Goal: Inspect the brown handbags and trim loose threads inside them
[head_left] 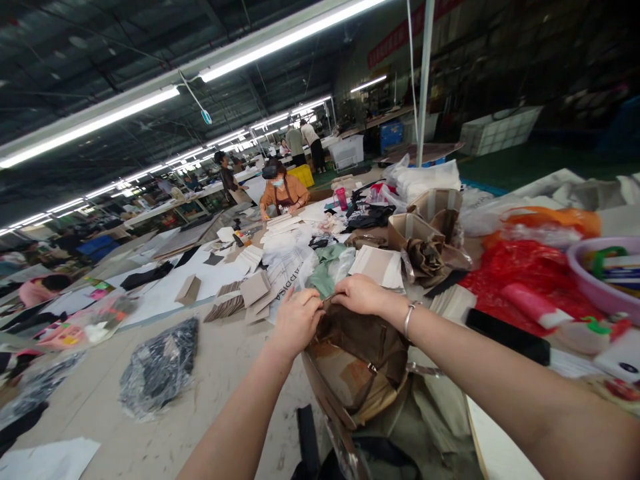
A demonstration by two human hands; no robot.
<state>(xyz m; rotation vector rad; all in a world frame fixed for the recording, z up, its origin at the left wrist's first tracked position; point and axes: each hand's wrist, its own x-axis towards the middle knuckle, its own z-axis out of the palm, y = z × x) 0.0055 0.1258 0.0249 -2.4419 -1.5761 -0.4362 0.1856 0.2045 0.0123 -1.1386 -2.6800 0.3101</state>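
While the left hand (299,321) is pinching the far edge of a brown, soft fabric bag (365,363), the right hand (361,295) is grasping that edge just beside it; the bag is lying between the 2 forearms, above the grey bench (225,373).

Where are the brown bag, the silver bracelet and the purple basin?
Brown bag (363,330), head view: on its brown fabric.
Silver bracelet (408,323), head view: on its band.
Purple basin (597,292), head view: on its outer wall.
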